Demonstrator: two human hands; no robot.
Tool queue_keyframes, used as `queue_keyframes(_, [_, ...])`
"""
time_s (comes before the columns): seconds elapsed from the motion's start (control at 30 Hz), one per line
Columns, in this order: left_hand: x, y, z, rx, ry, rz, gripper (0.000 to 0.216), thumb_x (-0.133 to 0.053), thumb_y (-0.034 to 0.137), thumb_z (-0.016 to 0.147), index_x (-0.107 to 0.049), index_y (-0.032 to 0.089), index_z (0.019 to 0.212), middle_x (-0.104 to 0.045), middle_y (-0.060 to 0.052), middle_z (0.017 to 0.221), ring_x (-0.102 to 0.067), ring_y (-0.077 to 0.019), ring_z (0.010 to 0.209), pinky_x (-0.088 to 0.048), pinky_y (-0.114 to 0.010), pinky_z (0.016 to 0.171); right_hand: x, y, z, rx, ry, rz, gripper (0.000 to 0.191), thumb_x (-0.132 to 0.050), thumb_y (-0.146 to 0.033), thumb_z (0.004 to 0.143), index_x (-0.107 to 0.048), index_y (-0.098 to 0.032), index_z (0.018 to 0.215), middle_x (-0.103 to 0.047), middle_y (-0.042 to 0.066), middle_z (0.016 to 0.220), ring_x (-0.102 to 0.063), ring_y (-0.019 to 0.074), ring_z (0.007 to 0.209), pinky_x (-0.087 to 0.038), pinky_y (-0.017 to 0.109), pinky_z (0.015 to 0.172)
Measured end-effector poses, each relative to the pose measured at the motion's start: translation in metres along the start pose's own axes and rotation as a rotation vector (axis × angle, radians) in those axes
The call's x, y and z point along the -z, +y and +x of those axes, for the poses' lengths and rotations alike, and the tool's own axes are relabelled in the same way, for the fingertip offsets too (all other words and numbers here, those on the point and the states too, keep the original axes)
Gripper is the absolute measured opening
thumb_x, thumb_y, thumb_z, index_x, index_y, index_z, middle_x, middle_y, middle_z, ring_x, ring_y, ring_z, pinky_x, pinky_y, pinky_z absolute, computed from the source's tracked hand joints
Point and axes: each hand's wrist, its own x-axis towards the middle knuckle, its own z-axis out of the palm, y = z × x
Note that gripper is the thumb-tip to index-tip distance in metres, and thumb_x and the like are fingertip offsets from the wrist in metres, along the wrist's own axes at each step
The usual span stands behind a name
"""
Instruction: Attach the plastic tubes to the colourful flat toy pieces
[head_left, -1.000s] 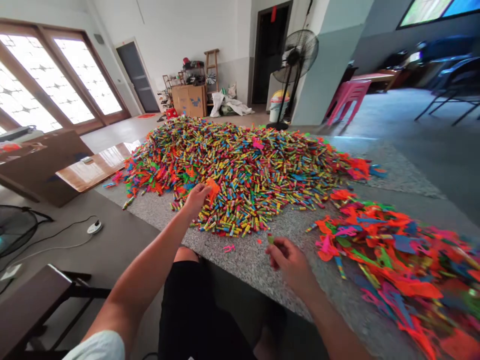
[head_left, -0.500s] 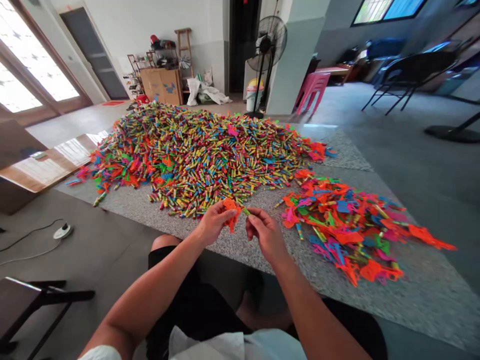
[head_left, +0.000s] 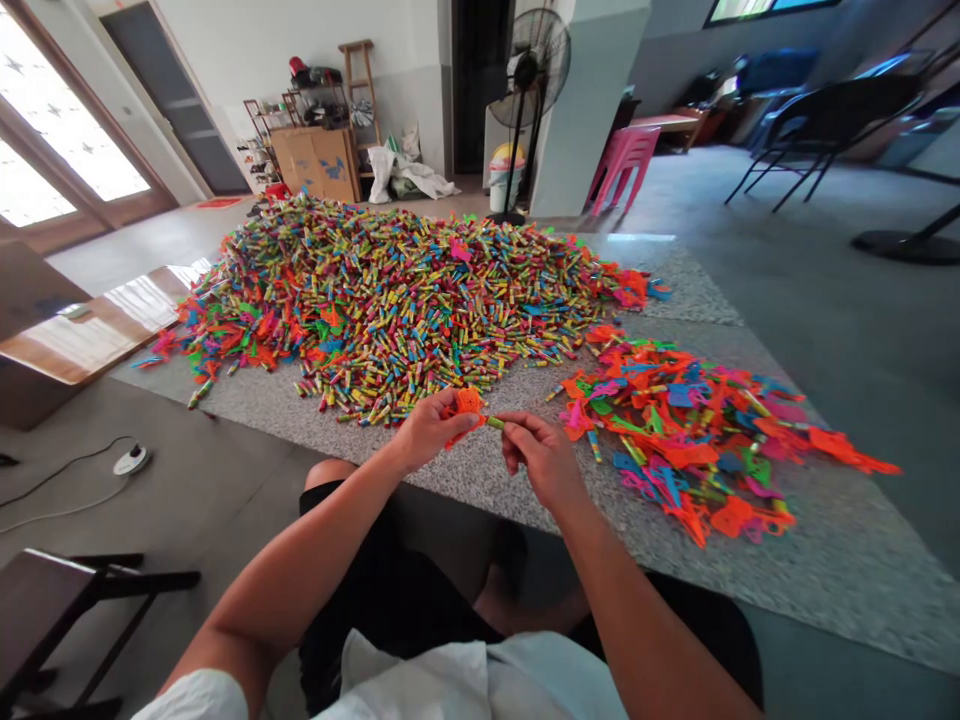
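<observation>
Orange and lattice-patterned, a thin, flat piece (head_left: 470,402) is jutting from the pinching left hand (head_left: 430,430), while the right hand (head_left: 543,455) is clamping a slim green tube (head_left: 495,423) pointed at it. Both are hovering by the speckled grey slab's (head_left: 832,565) near edge; banded cylinders (head_left: 420,300) are lying heaped beyond.

The held orange cutout (head_left: 470,402) looks like thin, matt plastic. The speckled slab (head_left: 825,560) resembles stone, the left board (head_left: 97,335) glossy wood, the far box (head_left: 311,165) matt cardboard.

Pink stools (head_left: 628,160) and a standing fan (head_left: 526,72) suggest a home.
</observation>
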Motion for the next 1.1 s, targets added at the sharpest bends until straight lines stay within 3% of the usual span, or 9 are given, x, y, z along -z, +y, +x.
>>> queue_keyframes(0.17, [0.000,-0.001,-0.003,0.004,-0.042,0.092,0.044,-0.081,0.058,0.084,-0.062,0.019,0.090,-0.050,0.005,0.067,-0.041,-0.0076,0.056,-0.031,-0.021,0.051,0.006,-0.004,0.002,-0.026,-0.018,-0.070,0.029,-0.073,-0.045,0.082,-0.077,-0.019,0.094,-0.059,-0.004,0.057,-0.047,0.0110,0.041,-0.037,0.025,0.037])
queue_keyframes(0.33, [0.004,-0.006,-0.003,0.030,-0.091,0.120,0.044,-0.079,0.058,0.086,-0.065,0.019,0.101,-0.049,0.005,0.068,-0.040,-0.0080,0.055,-0.028,-0.021,0.049,0.012,-0.007,0.007,-0.056,-0.077,-0.119,0.027,-0.072,-0.045,0.081,-0.076,-0.019,0.086,-0.058,-0.004,0.054,-0.044,0.0109,0.038,-0.034,0.025,0.034])
queue_keyframes(0.5, [0.008,-0.009,-0.004,0.019,-0.190,0.135,0.040,-0.077,0.056,0.088,-0.064,0.019,0.094,-0.052,0.003,0.072,-0.043,-0.0089,0.059,-0.031,-0.022,0.053,0.012,-0.010,0.008,-0.143,-0.120,-0.048,0.028,-0.074,-0.047,0.078,-0.073,-0.019,0.081,-0.060,-0.003,0.054,-0.046,0.0110,0.037,-0.033,0.024,0.033])
queue_keyframes(0.7, [0.002,0.002,-0.007,-0.042,-0.126,0.314,0.031,-0.076,0.048,0.088,-0.063,0.020,0.084,-0.051,0.004,0.068,-0.042,-0.0107,0.062,-0.033,-0.023,0.056,0.013,-0.010,0.010,-0.318,-0.119,0.094,0.026,-0.074,-0.043,0.071,-0.071,-0.019,0.078,-0.059,-0.004,0.054,-0.044,0.0097,0.036,-0.034,0.023,0.034])
queue_keyframes(0.9, [-0.011,-0.008,0.000,-0.001,-0.119,0.358,0.027,-0.078,0.044,0.083,-0.067,0.020,0.083,-0.055,0.003,0.069,-0.047,-0.0121,0.065,-0.037,-0.024,0.061,0.010,0.004,0.004,-0.240,-0.015,0.118,0.031,-0.075,-0.049,0.075,-0.071,-0.020,0.083,-0.060,-0.004,0.056,-0.049,0.0108,0.040,-0.036,0.022,0.036])
queue_keyframes(1.0, [-0.016,-0.026,0.004,0.017,-0.087,0.390,0.028,-0.079,0.041,0.081,-0.074,0.022,0.100,-0.064,0.001,0.077,-0.055,-0.0141,0.068,-0.044,-0.026,0.064,0.018,0.017,0.003,-0.229,-0.006,-0.013,0.028,-0.071,-0.048,0.080,-0.068,-0.021,0.078,-0.060,-0.004,0.056,-0.051,0.0119,0.041,-0.038,0.023,0.039])
queue_keyframes(1.1, [-0.002,-0.048,0.012,0.028,-0.022,0.433,0.056,-0.078,0.041,0.080,-0.070,0.028,0.133,-0.076,-0.006,0.108,-0.070,-0.0212,0.085,-0.056,-0.033,0.075,0.055,0.019,0.017,-0.140,0.149,-0.352,0.026,-0.064,-0.043,0.086,-0.066,-0.021,0.071,-0.060,-0.002,0.054,-0.055,0.0147,0.045,-0.041,0.024,0.045])
